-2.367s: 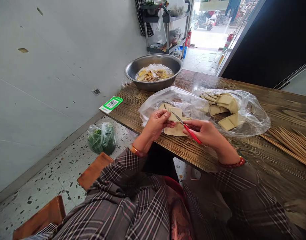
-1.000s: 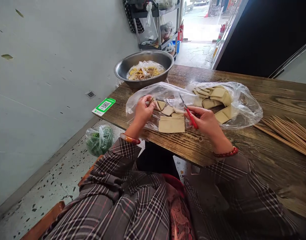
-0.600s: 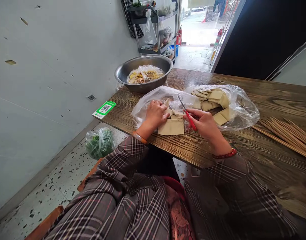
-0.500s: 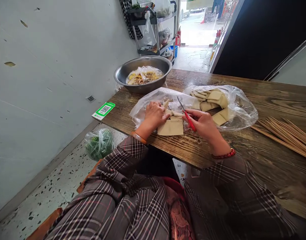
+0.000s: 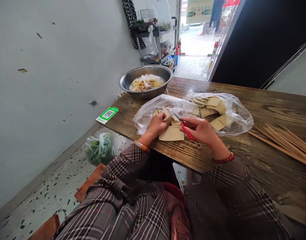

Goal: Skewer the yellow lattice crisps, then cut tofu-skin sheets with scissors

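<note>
My left hand [image 5: 157,124] pinches a beige sheet piece [image 5: 167,114] above the near plastic bag [image 5: 148,110]. Red-handled scissors [image 5: 187,131] are in my right hand [image 5: 201,129], their blades pointing up and left beside the held piece. Below both hands a flat beige sheet [image 5: 171,133] lies on the wooden table [image 5: 190,151], at the near bag's front edge. More beige pieces lie on that bag, partly covered by my left hand. To the right, a second clear bag [image 5: 239,115] holds several folded beige sheets [image 5: 216,104].
A steel bowl [image 5: 125,81] with a bag of food stands at the table's far left. Wooden sticks [image 5: 285,140] lie at the right. A green QR card [image 5: 107,115] is on the left edge. On the floor sits a bag of greens [image 5: 100,149].
My left hand has lifted off the pieces and now pinches one upright. The scissors have come close to it, their blades lower than before. The whole view has shifted slightly.
</note>
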`<state>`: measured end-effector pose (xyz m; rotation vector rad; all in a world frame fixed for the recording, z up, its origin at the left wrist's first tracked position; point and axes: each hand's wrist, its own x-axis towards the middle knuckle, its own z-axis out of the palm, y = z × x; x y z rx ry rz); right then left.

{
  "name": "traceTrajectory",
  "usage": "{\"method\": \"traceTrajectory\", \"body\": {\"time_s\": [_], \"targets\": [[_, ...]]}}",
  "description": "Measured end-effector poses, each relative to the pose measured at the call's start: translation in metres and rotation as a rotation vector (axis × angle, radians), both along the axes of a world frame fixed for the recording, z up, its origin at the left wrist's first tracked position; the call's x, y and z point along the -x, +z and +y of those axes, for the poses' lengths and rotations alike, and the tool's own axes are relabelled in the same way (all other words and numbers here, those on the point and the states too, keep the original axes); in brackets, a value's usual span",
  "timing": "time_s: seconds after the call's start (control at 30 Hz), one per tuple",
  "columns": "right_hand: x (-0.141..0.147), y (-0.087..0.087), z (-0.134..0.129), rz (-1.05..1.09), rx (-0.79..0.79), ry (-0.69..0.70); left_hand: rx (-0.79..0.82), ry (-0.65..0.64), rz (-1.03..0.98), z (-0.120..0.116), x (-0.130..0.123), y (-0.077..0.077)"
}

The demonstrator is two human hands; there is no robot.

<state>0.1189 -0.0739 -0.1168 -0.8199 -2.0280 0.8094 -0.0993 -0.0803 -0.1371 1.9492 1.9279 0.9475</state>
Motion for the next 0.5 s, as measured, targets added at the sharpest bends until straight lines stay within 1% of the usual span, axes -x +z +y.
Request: {"method": "traceTrajectory", "body": {"time_s": [0.07,0.13,0.2,0.27,0.33,0.37,0.43,0.5], "targets": [[-0.002,0.006,-0.002,0.036,-0.068,0.033,-0.085,-0.065,-0.084,-0.019,-0.001,0.007],[-0.005,0.008,-0.002,0.081,-0.114,0.005,-0.231,-0.140,-0.091,-0.040,0.002,0.020],[-0.005,0.004,0.002,0.083,-0.134,-0.050,-0.315,-0.248,-0.138,-0.055,0.012,0.036],[-0.004,-0.004,0.011,0.041,-0.129,-0.101,-0.333,-0.265,-0.271,-0.057,0.029,0.051],[0.000,-0.013,0.023,-0.023,-0.121,-0.151,-0.307,-0.245,-0.492,-0.044,0.048,0.058],[0.003,-0.016,0.030,-0.058,-0.121,-0.174,-0.284,-0.234,-0.610,-0.034,0.057,0.058],[0.011,-0.020,0.045,-0.124,-0.118,-0.226,-0.213,-0.212,-0.758,-0.011,0.071,0.052],[0.019,-0.019,0.060,-0.183,-0.076,-0.255,-0.184,-0.168,-0.799,0.014,0.078,0.039]]}}
